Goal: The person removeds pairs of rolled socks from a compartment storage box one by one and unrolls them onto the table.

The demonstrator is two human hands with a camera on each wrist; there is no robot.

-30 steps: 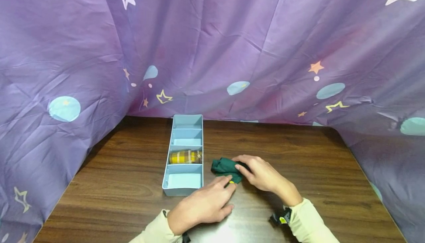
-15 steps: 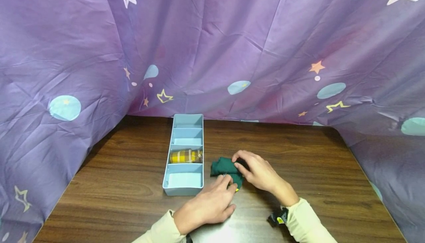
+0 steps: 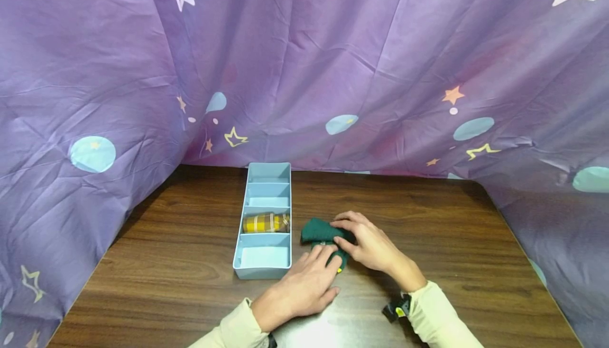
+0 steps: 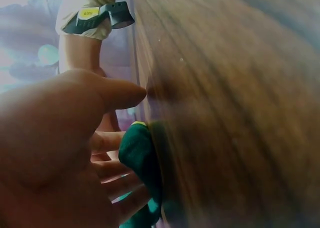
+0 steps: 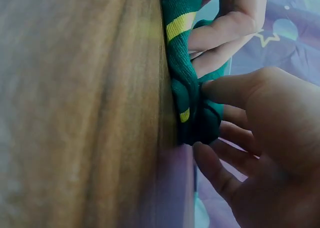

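Note:
A green knitted sock with yellow stripes lies bunched and partly folded on the wooden table. My left hand rests over its near part, fingers stretched forward and pressing on the fabric, thumb apart from it. At the sock's right end my right hand pinches the fabric between thumb and fingers. In the right wrist view the ribbed sock passes beneath my left fingers to my right thumb. The left wrist view shows the sock between my left fingers and the tabletop.
A light blue box with several compartments stands just left of the sock. One compartment holds a rolled yellow and brown plaid cloth item. Purple patterned curtains hang behind and beside the table.
The sock's far left part has spread into a smoother, rounder flap. My left fingers have flattened out over the near part. My right hand stays at the right end, its fingers reaching slightly farther.

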